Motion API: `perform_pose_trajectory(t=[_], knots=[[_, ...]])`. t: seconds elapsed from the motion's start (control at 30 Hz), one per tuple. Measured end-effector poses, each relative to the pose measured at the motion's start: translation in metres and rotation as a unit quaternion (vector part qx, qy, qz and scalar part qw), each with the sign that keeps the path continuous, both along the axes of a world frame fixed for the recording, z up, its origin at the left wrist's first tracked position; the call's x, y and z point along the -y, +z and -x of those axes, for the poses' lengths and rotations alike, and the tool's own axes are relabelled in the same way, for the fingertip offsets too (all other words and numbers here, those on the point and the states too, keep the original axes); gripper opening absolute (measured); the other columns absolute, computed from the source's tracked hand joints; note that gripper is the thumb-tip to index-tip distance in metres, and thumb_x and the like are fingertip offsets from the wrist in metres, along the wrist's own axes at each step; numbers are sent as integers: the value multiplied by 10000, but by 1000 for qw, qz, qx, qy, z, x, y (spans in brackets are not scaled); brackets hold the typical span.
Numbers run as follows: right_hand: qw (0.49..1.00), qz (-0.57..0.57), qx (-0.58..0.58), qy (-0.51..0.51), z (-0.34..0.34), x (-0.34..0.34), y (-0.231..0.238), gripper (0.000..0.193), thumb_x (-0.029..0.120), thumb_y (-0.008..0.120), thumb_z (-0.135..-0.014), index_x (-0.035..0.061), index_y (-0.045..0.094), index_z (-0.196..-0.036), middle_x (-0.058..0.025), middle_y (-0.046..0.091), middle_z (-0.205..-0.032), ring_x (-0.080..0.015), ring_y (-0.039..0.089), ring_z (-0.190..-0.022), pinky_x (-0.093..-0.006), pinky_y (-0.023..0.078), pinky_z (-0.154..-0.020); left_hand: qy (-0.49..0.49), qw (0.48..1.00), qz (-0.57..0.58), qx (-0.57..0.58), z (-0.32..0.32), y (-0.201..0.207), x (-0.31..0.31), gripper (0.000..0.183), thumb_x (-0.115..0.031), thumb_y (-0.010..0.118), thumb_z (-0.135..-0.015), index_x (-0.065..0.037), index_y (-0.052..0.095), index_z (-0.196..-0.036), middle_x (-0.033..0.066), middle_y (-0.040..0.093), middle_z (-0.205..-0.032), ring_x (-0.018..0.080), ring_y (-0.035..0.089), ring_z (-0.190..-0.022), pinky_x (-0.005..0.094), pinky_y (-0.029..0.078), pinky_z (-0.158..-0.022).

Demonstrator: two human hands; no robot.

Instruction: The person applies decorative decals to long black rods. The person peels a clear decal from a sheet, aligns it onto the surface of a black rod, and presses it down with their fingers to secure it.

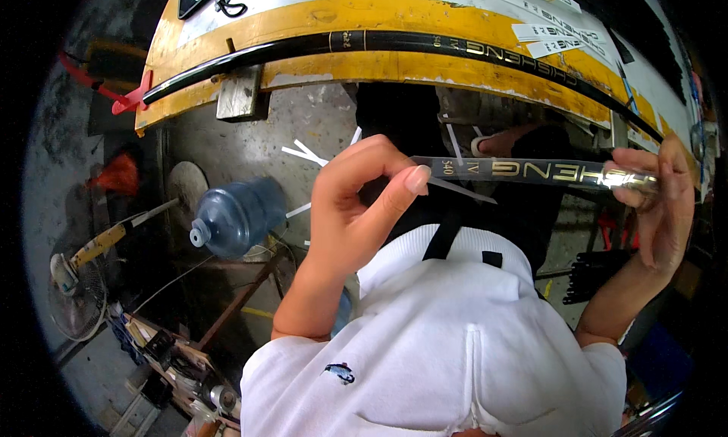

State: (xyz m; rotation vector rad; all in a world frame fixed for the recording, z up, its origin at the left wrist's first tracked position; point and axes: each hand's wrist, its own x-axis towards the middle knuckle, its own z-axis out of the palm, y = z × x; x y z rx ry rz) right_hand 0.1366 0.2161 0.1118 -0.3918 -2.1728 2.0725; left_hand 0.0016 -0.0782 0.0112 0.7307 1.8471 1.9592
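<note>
A clear decal strip with gold lettering is stretched level between my two hands, in front of my body. My left hand pinches its left end between thumb and forefinger. At the other end, the fingers of my right hand hold the strip, which shines there. A narrow pale sliver shows just below the strip near my left thumb; whether it is held or lies lower down I cannot tell. Beyond my hands, a long glossy black rod with similar gold lettering lies along the yellow table edge.
The yellow-edged table carries several lettered white label strips at the far right. A metal block sits under the rod. Below stand a blue water jug and, further left, a fan. White paper scraps litter the floor.
</note>
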Motion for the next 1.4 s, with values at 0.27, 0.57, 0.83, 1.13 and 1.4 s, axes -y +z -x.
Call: perform_pose_trajectory(t=[0.27,0.57,0.83,1.13,1.4], knots=[[987,-85,-35,-130,4,-18,-43,185,96,697,-836,61,517,-864,-37,530,-846,-76,478,-604,-198,404,-514,62,991,38,-111,23,13,-22,147,-21,689,-811,21,579,-723,48,550,-664,125,493,-581,243,364,-531],[969,-150,-22,-196,25,-30,-65,121,102,641,-871,55,532,-893,-63,539,-871,-85,485,-648,-191,385,-528,103,993,49,42,51,20,-46,162,-54,693,-848,16,603,-732,-1,548,-615,43,487,-522,175,352,-469],[954,-202,-71,-210,47,-32,-79,156,-10,642,-836,37,542,-946,-76,597,-916,-84,518,-723,-184,403,-593,166,978,116,56,66,22,-60,182,-61,706,-841,14,603,-711,-10,542,-579,31,456,-468,167,319,-434],[912,-304,-97,-259,62,-19,-104,283,-102,698,-755,25,570,-973,-63,613,-905,-85,553,-767,-192,445,-704,217,952,214,-15,70,19,-66,214,-90,716,-826,4,600,-673,7,555,-571,43,466,-468,176,316,-441],[912,-296,-71,-275,65,-21,-106,260,-92,686,-776,26,575,-980,-54,614,-880,-68,534,-716,-176,428,-640,200,940,265,-80,70,15,-65,214,-122,711,-837,-1,618,-687,13,577,-598,49,461,-471,187,291,-436]])
